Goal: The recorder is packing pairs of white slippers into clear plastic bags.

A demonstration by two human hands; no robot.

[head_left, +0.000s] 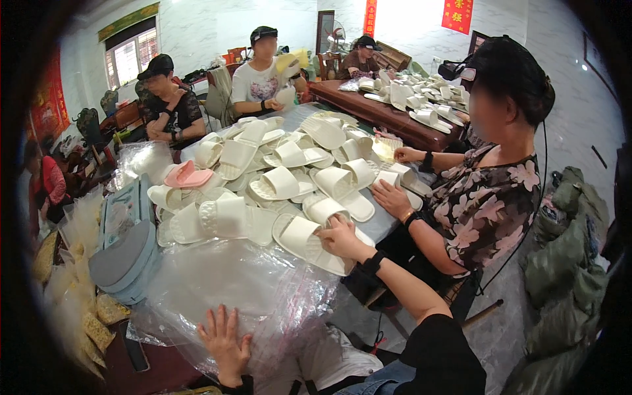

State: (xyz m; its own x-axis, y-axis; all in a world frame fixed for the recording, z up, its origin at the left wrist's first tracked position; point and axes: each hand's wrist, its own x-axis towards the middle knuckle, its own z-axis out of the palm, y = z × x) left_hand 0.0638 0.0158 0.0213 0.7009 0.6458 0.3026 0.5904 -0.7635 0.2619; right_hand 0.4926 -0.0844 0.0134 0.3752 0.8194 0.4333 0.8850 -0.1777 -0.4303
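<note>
Left wrist (232, 380) (cut off below)

Home room serving as a packing workshop. Beyond the right hand (339, 238), white slippers (289, 181) are covering the table (388, 227); 4 seated people are handling them. Clear plastic bags (250, 289) are lying under the left hand (225, 343). Red wall banners (457, 14) are hanging far behind.

One pink slipper (187, 176), dozens of white slippers (280, 183) — uncountable, four co-workers (490, 184) seated.
</note>
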